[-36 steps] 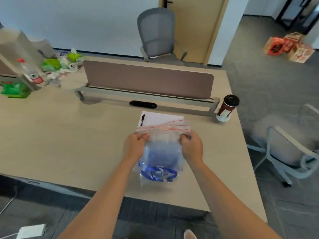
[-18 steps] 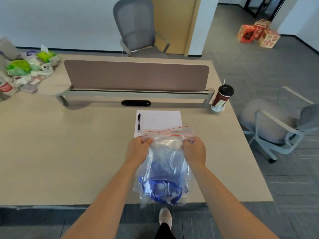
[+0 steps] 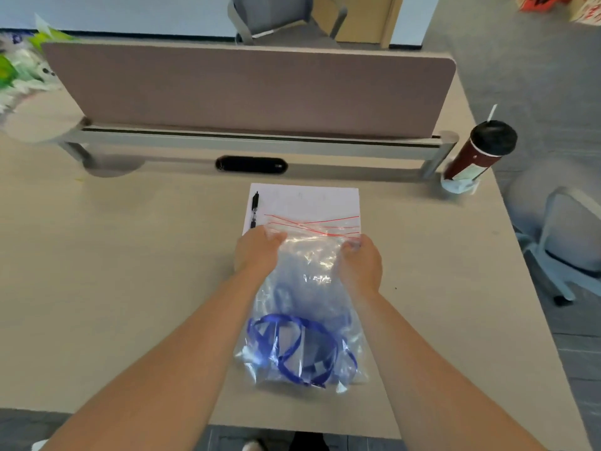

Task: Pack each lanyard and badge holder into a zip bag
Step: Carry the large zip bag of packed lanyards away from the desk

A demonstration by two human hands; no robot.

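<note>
A clear zip bag (image 3: pixel 305 288) with red seal lines hangs between my hands over the desk's front part. Blue lanyards (image 3: pixel 292 346) with clear badge holders lie bunched at its bottom. My left hand (image 3: pixel 258 250) pinches the bag's upper left corner. My right hand (image 3: pixel 359 265) pinches the upper right corner. More red-lined zip bags (image 3: pixel 312 222) seem stacked at the top, overlapping a white sheet.
A white paper sheet (image 3: pixel 305 198) with a black pen (image 3: pixel 254 209) lies beyond the bag. A brown desk divider (image 3: pixel 247 89) crosses the desk, a dark cup with a straw (image 3: pixel 478 151) at its right end. Snack packets (image 3: pixel 19 70) sit far left. Chairs stand right and behind.
My view has tilted down and drawn closer to the desk. The bag, held at both top corners throughout, now hangs over the desk rather than past its front edge.
</note>
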